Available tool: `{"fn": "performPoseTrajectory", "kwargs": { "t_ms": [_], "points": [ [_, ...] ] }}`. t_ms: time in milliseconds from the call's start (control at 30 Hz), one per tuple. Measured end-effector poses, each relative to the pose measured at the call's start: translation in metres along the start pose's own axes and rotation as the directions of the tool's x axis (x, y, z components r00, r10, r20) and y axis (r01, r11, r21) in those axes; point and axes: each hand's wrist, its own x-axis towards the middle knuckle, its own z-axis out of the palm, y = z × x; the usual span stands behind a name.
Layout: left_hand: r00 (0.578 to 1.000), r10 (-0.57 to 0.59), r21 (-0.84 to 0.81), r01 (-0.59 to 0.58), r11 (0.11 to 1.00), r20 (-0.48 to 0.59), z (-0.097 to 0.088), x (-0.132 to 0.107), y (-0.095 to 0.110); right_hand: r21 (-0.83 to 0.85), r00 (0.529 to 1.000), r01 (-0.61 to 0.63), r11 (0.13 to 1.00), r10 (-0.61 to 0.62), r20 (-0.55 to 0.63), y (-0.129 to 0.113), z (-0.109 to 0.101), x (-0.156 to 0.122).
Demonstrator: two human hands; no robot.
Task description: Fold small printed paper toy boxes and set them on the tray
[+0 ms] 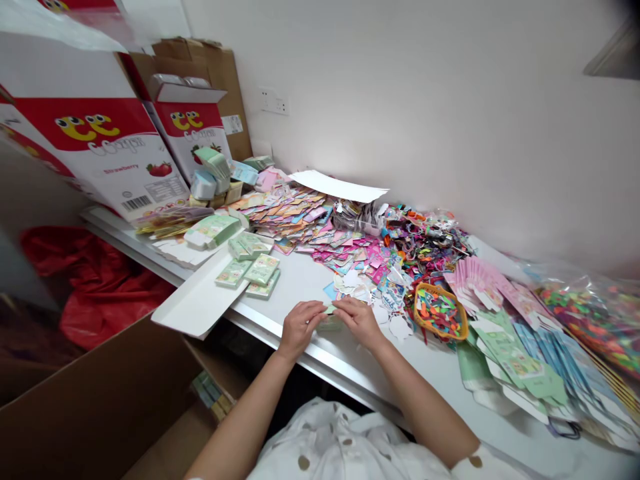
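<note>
Small green carton [329, 323] pinched in both hands near the table's front edge.
Left hand [302, 325] fingers close on its top from nine o'clock, right hand [358, 321] fingers from three; stacked green cartons [263, 269] lie at ten o'clock, orange basket [444, 333] at three.

the left hand [301, 327] and right hand [359, 323] hide much of a green pack [330, 324], so its print cannot be told. a clear bag [597, 310] runs off the right edge, a brown carton [107, 397] off the left and bottom. a grey thing [617, 57] (top right, blurred) is cut off too; i cannot tell what it is.
</note>
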Motion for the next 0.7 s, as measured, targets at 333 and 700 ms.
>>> {"fn": "performPoseTrajectory", "kwargs": {
  "t_ms": [333, 700],
  "points": [
    [0.978, 0.11, 0.22, -0.148, 0.964, 0.176, -0.01, 0.011, 0.005, -0.075, 0.999, 0.024, 0.997, -0.022, 0.037, -0.002, 0.0, -0.001],
    [0.933, 0.227, 0.355, -0.321, 0.878, 0.281, -0.017, 0.014, 0.005, -0.198, 0.985, 0.169, 0.966, -0.163, 0.05, -0.001, -0.001, -0.003]
  ]
}}
